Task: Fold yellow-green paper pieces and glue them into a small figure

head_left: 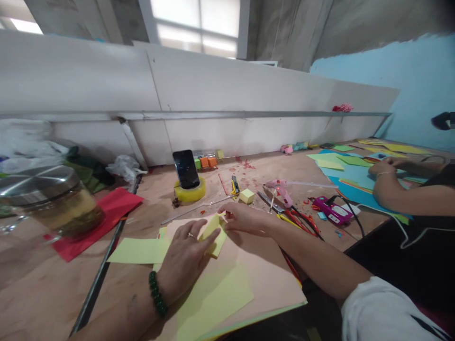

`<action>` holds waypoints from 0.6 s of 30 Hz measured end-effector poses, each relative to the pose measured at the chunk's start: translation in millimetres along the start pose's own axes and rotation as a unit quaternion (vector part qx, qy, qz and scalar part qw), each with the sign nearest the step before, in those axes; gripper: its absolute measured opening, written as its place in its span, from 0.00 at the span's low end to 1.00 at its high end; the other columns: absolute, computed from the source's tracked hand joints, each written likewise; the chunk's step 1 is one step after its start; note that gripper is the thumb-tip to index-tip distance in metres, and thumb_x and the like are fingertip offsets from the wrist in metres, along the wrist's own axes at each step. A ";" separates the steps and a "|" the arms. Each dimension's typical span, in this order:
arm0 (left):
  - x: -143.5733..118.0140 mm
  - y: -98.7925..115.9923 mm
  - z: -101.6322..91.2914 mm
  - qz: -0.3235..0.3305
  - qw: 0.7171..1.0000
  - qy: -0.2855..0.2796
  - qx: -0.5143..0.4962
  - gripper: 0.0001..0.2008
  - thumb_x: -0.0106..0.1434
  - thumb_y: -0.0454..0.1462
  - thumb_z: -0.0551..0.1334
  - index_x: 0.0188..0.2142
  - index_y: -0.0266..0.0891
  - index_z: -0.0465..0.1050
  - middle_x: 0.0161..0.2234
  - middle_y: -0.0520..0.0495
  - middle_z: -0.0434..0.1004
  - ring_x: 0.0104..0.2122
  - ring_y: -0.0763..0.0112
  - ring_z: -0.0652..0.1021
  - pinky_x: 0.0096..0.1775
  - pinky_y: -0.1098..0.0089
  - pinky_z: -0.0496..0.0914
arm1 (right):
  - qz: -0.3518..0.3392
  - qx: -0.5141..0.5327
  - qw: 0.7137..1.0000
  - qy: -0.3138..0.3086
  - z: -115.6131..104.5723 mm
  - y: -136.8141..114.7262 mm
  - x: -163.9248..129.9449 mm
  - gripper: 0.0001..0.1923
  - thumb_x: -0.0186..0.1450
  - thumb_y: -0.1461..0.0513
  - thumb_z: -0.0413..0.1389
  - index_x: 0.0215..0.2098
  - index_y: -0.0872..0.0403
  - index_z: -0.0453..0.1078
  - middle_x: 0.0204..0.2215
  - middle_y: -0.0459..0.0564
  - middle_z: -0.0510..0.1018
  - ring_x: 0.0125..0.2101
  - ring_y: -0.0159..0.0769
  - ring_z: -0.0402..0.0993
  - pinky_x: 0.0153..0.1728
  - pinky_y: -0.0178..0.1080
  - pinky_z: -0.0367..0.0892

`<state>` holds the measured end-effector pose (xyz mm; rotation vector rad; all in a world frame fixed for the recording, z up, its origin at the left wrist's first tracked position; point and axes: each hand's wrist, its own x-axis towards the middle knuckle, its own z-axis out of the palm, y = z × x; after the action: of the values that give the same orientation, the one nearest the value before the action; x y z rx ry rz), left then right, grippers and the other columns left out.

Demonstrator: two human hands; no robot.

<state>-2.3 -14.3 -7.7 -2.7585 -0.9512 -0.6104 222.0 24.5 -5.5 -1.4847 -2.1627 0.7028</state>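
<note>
My left hand, with a ring and a green bead bracelet, presses a folded piece of yellow paper between thumb and fingers. At its far edge, the fingertips of my right hand pinch the same paper; part of the fold is hidden by my fingers. Under both hands lies a stack of pale pink paper. A larger yellow sheet rests on the stack, and a yellow strip lies left of my left hand. Just beyond my right hand sits a small yellow paper cube.
A phone leans on a yellow tape roll. Scissors, a box cutter, a pink glue gun and a purple power strip lie right of centre. A glass tea jar stands left. Another person's hands work at right.
</note>
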 end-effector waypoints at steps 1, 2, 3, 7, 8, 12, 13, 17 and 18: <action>0.2 2.9 -1.7 0.033 0.999 -0.017 0.003 0.13 0.62 0.31 0.58 0.45 0.43 0.74 0.47 0.39 0.72 0.47 0.52 0.70 0.45 0.55 0.65 | -0.002 -0.005 1.000 -0.005 -0.9 -1.7 -0.9 0.24 0.55 0.63 0.62 0.50 0.53 0.69 0.33 0.46 0.74 0.31 0.33 0.70 0.29 0.31 0.60; 0.7 6.0 -3.4 0.053 0.997 -0.047 0.004 0.10 0.64 0.31 0.57 0.41 0.42 0.75 0.44 0.40 0.74 0.44 0.54 0.71 0.44 0.56 0.65 | -0.006 -0.010 1.000 -0.015 -1.8 -3.5 -2.1 0.24 0.55 0.63 0.61 0.51 0.53 0.68 0.32 0.45 0.74 0.30 0.33 0.70 0.29 0.31 0.61; 1.4 9.1 -5.1 0.064 0.995 -0.078 0.004 0.08 0.65 0.32 0.56 0.37 0.40 0.75 0.40 0.41 0.75 0.41 0.56 0.71 0.42 0.57 0.65 | -0.010 -0.014 1.000 -0.024 -2.4 -5.4 -3.7 0.26 0.55 0.62 0.62 0.52 0.53 0.68 0.31 0.45 0.74 0.30 0.33 0.70 0.28 0.31 0.61; 4.2 17.0 -9.6 0.068 0.988 -0.140 0.014 0.09 0.67 0.32 0.54 0.39 0.39 0.74 0.32 0.44 0.75 0.35 0.60 0.71 0.41 0.58 0.63 | -0.012 -0.040 0.999 -0.020 -3.6 -12.4 -8.8 0.40 0.47 0.55 0.67 0.57 0.48 0.64 0.41 0.48 0.75 0.36 0.38 0.71 0.30 0.33 0.63; 4.5 17.8 -10.5 0.069 0.988 -0.140 0.014 0.10 0.67 0.32 0.54 0.40 0.39 0.74 0.32 0.43 0.75 0.35 0.59 0.71 0.41 0.57 0.62 | -0.004 -0.051 0.998 -0.021 -3.9 -13.1 -8.3 0.43 0.46 0.55 0.68 0.59 0.48 0.62 0.43 0.50 0.74 0.38 0.40 0.71 0.31 0.34 0.64; 5.3 19.2 -16.4 0.044 0.987 -0.153 -0.022 0.12 0.67 0.32 0.53 0.39 0.41 0.76 0.32 0.42 0.74 0.35 0.58 0.70 0.41 0.57 0.62 | 0.037 -0.070 0.995 -0.060 -7.7 -8.4 1.8 0.46 0.46 0.55 0.67 0.61 0.54 0.60 0.43 0.54 0.74 0.39 0.42 0.72 0.35 0.37 0.66; 5.5 19.7 -18.5 0.033 0.986 -0.158 -0.034 0.12 0.67 0.33 0.53 0.38 0.41 0.76 0.32 0.42 0.74 0.35 0.58 0.69 0.40 0.57 0.62 | 0.043 -0.062 0.995 -0.067 -9.1 -5.5 5.3 0.45 0.47 0.56 0.67 0.61 0.55 0.59 0.42 0.54 0.75 0.38 0.42 0.72 0.34 0.36 0.66; 6.2 22.4 -25.9 0.015 0.983 -0.174 -0.058 0.12 0.67 0.33 0.53 0.33 0.41 0.76 0.33 0.42 0.74 0.35 0.58 0.70 0.42 0.57 0.62 | 0.054 -0.024 0.995 -0.084 -13.7 5.8 15.4 0.38 0.52 0.63 0.63 0.60 0.58 0.59 0.35 0.50 0.75 0.32 0.35 0.71 0.31 0.34 0.65; 6.0 23.1 -27.1 0.015 0.983 -0.175 -0.058 0.13 0.67 0.33 0.53 0.32 0.41 0.75 0.33 0.43 0.74 0.36 0.59 0.70 0.43 0.56 0.62 | 0.053 -0.020 0.995 -0.085 -14.6 7.5 16.5 0.36 0.54 0.64 0.62 0.60 0.59 0.60 0.34 0.49 0.75 0.31 0.34 0.71 0.31 0.33 0.65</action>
<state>7.4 -36.6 19.0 -3.0433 -0.9621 -0.1800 230.6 44.7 2.2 -1.6242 -2.2463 0.8554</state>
